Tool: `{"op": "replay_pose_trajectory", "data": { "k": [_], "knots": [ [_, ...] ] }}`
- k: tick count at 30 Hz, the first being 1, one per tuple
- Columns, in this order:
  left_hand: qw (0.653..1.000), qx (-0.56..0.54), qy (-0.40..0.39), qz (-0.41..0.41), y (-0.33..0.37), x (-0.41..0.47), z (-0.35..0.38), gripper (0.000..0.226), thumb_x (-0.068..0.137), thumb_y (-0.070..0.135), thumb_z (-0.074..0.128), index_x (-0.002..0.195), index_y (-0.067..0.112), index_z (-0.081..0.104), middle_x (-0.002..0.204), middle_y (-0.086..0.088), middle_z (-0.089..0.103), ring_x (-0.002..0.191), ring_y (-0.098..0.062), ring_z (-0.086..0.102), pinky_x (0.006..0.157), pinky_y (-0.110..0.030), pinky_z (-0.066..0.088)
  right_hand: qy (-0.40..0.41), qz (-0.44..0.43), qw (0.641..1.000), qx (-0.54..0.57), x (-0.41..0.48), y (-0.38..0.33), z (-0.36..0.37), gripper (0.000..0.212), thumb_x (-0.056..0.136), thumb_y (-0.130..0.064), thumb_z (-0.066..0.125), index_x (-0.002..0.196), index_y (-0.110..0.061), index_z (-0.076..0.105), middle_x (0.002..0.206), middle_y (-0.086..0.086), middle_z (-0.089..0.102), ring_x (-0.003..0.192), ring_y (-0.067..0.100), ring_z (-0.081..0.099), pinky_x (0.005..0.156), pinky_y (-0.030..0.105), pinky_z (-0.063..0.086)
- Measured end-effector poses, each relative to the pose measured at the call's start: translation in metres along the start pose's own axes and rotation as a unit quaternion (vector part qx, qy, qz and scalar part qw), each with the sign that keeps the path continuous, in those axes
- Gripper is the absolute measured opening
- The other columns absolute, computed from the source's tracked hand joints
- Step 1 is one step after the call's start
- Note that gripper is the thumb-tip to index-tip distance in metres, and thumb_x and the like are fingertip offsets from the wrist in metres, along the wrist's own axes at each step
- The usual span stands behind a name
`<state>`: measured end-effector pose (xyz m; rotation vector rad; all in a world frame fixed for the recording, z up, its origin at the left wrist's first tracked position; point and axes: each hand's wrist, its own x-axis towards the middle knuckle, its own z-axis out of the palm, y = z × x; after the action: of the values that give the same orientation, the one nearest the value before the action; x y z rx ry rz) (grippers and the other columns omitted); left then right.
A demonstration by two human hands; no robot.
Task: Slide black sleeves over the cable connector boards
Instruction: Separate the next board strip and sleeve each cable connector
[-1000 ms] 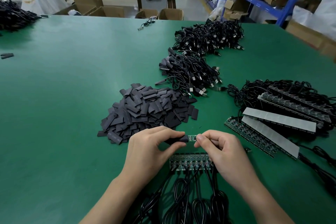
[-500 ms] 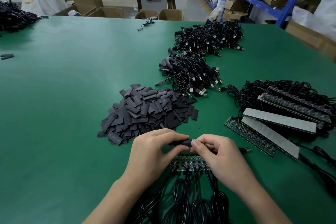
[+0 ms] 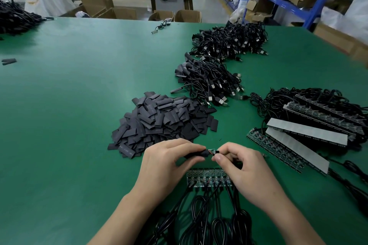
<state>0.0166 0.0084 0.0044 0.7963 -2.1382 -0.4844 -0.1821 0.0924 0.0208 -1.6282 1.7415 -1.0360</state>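
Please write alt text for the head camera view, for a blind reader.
Over a green table, the left hand grips a black sleeve and the right hand pinches a small connector board, partly bare. A pile of sleeves lies behind them.

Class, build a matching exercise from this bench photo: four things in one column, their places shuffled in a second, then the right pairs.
1 sleeve pile
2 bare board
3 board strip
4 USB cables

a pinched by right hand
b just beyond left hand
c lying nearer than both hands
d behind the sleeve pile

Pairs: 1-b, 2-a, 3-c, 4-d
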Motion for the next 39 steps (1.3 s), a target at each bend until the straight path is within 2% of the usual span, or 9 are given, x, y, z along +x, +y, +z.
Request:
{"op": "replay_pose_trajectory", "data": {
  "k": [4,6,10,17,22,26,29,32,39],
  "knots": [
    [0.999,0.039,0.005,0.027,-0.002,0.0,0.0,0.018,0.091,0.041,0.074,0.104,0.029,0.08,0.097,0.017,0.074,0.087,-0.001,0.07,0.07,-0.03,0.059,0.016,-0.007,1.0,-0.025,0.001,0.004,0.004,0.013,0.098,-0.034,0.063,0.085,-0.034,0.062,0.064,0.004,0.051,0.054,0.008,0.043,0.054,0.031,0.037],
    [0.998,0.048,0.004,0.031,-0.002,0.0,0.0,0.017,0.091,0.04,0.075,0.103,0.03,0.08,0.096,0.018,0.074,0.085,-0.002,0.07,0.068,-0.032,0.058,0.023,-0.015,0.998,-0.049,0.001,0.005,0.005,0.015,0.099,-0.034,0.062,0.085,-0.04,0.059,0.062,0.001,0.049,0.053,0.006,0.044,0.054,0.029,0.037],
    [0.999,0.035,-0.003,0.024,-0.002,0.0,-0.001,0.016,0.091,0.04,0.076,0.103,0.03,0.08,0.097,0.018,0.074,0.085,-0.003,0.07,0.068,-0.032,0.058,0.003,-0.024,0.997,-0.069,0.001,0.004,0.005,0.015,0.1,-0.036,0.06,0.086,-0.04,0.059,0.06,0.0,0.049,0.051,0.006,0.042,0.055,0.022,0.036],
    [0.997,0.048,-0.019,0.06,0.0,0.0,0.001,0.016,0.092,0.041,0.075,0.102,0.029,0.08,0.098,0.017,0.075,0.085,-0.004,0.07,0.071,-0.03,0.057,-0.032,0.002,0.999,-0.024,0.0,0.001,0.005,0.012,0.098,-0.034,0.065,0.086,-0.037,0.066,0.063,0.002,0.053,0.055,0.003,0.043,0.054,0.023,0.036],
    [1.0,-0.001,0.002,0.026,0.003,0.001,0.001,0.019,0.091,0.042,0.074,0.104,0.029,0.08,0.098,0.018,0.074,0.088,0.001,0.069,0.073,-0.03,0.058,-0.028,0.017,0.999,-0.004,0.001,0.0,-0.004,0.01,0.096,-0.034,0.067,0.089,-0.041,0.068,0.072,-0.008,0.068,0.067,0.009,0.063,0.065,0.024,0.047],
    [0.999,-0.029,0.022,-0.018,0.004,0.0,0.002,0.029,0.087,0.039,0.08,0.114,0.029,0.078,0.1,0.018,0.073,0.091,-0.001,0.069,0.076,-0.029,0.058,-0.027,0.02,0.999,0.017,0.002,0.0,-0.005,0.014,0.1,-0.031,0.065,0.088,-0.036,0.07,0.069,-0.007,0.069,0.066,0.005,0.063,0.064,0.017,0.046],
    [0.992,-0.065,0.085,-0.07,0.007,0.0,0.001,0.035,0.082,0.04,0.079,0.113,0.025,0.078,0.094,0.016,0.074,0.082,-0.004,0.069,0.073,-0.016,0.052,-0.01,0.036,0.996,0.082,0.003,0.0,-0.004,0.015,0.096,-0.043,0.062,0.089,-0.034,0.072,0.067,-0.001,0.07,0.071,0.016,0.067,0.08,0.038,0.053],
    [0.987,-0.068,0.118,-0.085,0.009,0.001,0.002,0.023,0.082,0.031,0.08,0.103,0.022,0.082,0.09,0.018,0.074,0.08,0.0,0.069,0.073,-0.015,0.051,0.004,0.04,0.989,0.141,0.004,-0.002,-0.002,0.028,0.085,-0.054,0.058,0.09,-0.031,0.072,0.067,0.004,0.07,0.074,0.032,0.066,0.086,0.056,0.053],
    [0.987,-0.083,0.117,-0.077,0.014,-0.001,0.008,0.021,0.087,0.024,0.078,0.106,0.017,0.082,0.089,0.017,0.075,0.079,-0.001,0.071,0.071,-0.016,0.052,0.015,0.048,0.987,0.151,0.003,-0.001,0.006,0.023,0.088,-0.05,0.058,0.089,-0.031,0.072,0.068,0.003,0.072,0.072,0.023,0.069,0.087,0.055,0.054]
  ]
}}
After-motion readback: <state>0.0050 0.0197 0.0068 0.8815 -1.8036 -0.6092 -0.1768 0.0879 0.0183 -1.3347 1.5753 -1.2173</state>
